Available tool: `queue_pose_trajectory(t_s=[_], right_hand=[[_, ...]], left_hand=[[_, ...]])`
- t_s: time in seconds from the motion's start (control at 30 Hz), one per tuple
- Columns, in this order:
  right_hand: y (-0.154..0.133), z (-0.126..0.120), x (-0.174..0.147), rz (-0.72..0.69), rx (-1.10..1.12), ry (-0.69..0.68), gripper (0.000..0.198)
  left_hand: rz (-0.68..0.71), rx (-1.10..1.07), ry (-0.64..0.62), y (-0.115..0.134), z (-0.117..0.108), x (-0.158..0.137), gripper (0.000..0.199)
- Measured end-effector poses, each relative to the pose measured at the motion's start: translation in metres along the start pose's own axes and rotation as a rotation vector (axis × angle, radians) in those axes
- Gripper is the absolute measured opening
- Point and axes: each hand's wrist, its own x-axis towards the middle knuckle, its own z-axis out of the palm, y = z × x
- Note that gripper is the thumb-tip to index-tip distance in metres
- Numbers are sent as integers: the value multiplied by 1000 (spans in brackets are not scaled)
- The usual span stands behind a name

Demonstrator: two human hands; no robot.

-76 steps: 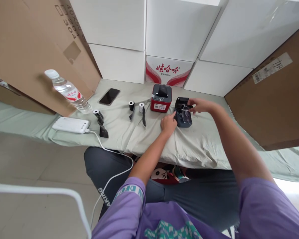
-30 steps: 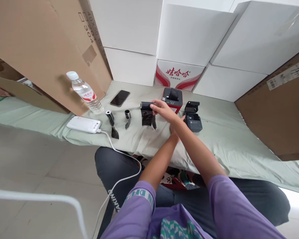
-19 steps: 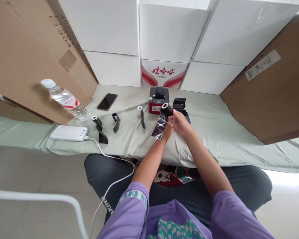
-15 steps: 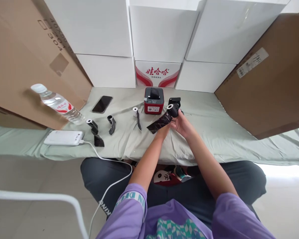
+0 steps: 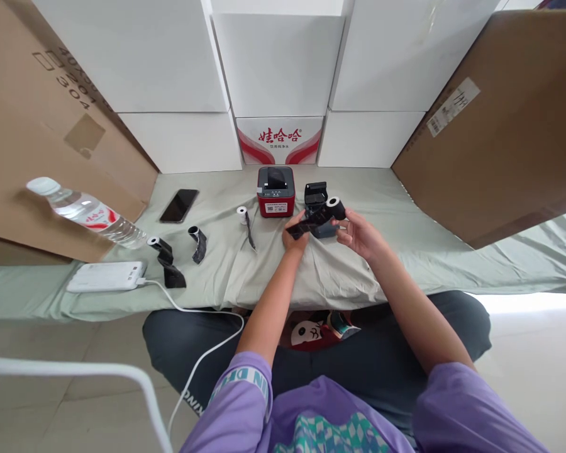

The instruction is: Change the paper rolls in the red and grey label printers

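Clamped in the right hand (image 5: 364,236), by its near end, is a black paper roll (image 5: 338,209), its white core facing up and to the left. From the roll a glossy black strip (image 5: 314,218) runs down to the left, passing in front of a small dark printer and across the left hand (image 5: 292,234). That printer (image 5: 327,231) sits on the cloth with its lid (image 5: 315,192) tipped up, and the held roll is off the cloth, over the printer's right side. The left hand is at the printer's left side; the strip covers part of it, so I can't tell whether its fingers are closed on anything.

Just behind and to the left of the left hand stands a red-and-black printer (image 5: 276,196). Further left, well apart from both hands, a white-topped roll (image 5: 242,215) stands with a dark tail, then come a short black roll (image 5: 197,243) and a longer black roll (image 5: 164,253) with its strip curling toward the edge. Behind these a smartphone (image 5: 179,206) lies flat. At the far left are a water bottle (image 5: 89,214) and a white power bank (image 5: 104,277), with a white cable (image 5: 202,309) trailing down across the person's leg. All of this is on a wrinkled pale green cloth (image 5: 368,189), backed by white cartons (image 5: 278,66).
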Motion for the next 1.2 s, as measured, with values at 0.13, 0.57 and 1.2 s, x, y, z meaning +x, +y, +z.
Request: queue_pose_trajectory(t_s=[0.13, 0.57, 1.2], right_hand=[[-13, 0, -6, -55, -17, 36, 43], [-11, -15, 1, 10, -237, 54, 52], [-7, -27, 125, -210, -1730, -22, 47]], left_hand=[[-51, 40, 103, -3, 5, 4, 41], [-270, -728, -176, 17, -9, 10, 67], [129, -391, -622, 3, 7, -1, 26]])
